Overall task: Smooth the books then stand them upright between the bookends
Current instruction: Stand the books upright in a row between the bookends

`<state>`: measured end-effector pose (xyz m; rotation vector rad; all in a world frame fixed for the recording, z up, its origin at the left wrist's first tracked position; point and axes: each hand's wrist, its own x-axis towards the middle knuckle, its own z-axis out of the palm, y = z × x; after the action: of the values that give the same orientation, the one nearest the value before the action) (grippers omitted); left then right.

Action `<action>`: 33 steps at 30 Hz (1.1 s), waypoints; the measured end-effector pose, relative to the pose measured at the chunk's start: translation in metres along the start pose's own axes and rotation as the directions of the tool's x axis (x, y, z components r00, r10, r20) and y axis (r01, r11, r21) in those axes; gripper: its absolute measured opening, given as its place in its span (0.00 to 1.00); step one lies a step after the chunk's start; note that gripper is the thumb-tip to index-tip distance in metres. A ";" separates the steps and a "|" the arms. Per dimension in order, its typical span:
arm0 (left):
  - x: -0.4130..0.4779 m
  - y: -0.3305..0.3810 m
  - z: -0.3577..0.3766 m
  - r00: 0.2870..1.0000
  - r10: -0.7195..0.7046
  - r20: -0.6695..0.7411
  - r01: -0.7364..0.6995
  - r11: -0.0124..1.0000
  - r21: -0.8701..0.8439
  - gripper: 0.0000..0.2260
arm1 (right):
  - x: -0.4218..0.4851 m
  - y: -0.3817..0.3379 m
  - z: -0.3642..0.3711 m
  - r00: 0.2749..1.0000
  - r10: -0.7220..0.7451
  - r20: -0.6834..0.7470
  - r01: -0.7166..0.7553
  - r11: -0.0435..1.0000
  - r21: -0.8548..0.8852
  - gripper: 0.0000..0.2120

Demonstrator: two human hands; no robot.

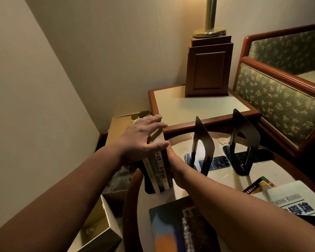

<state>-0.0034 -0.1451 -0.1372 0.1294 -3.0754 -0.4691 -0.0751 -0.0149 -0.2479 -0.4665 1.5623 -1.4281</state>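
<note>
Paper-covered upright books (159, 171) are standing between my two hands at the left edge of the round table (216, 180), spines facing me. I am laying my left hand (142, 140) flat and spread over their top edges, thumb reaching across to the right side. I am pressing my right hand (176, 166) flat against the rightmost cover, fingers extended. Just right of that hand, a black metal bookend (204, 148) is standing; a second bookend (245, 140) is standing further right. Nearer me, below my right forearm, more loose books (171, 224) are lying flat, with a white book (298, 202) to the right.
</note>
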 end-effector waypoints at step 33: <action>-0.002 -0.003 0.008 0.993 -0.111 0.031 0.107 0.987 0.124 0.43 | -0.143 -0.043 -0.059 0.993 0.014 0.120 0.089 0.584 -0.807 0.19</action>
<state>-0.0016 -0.1454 -0.1453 0.2964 -3.1451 -0.2900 -0.0667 0.1204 -0.1617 -1.1086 2.0703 -0.5846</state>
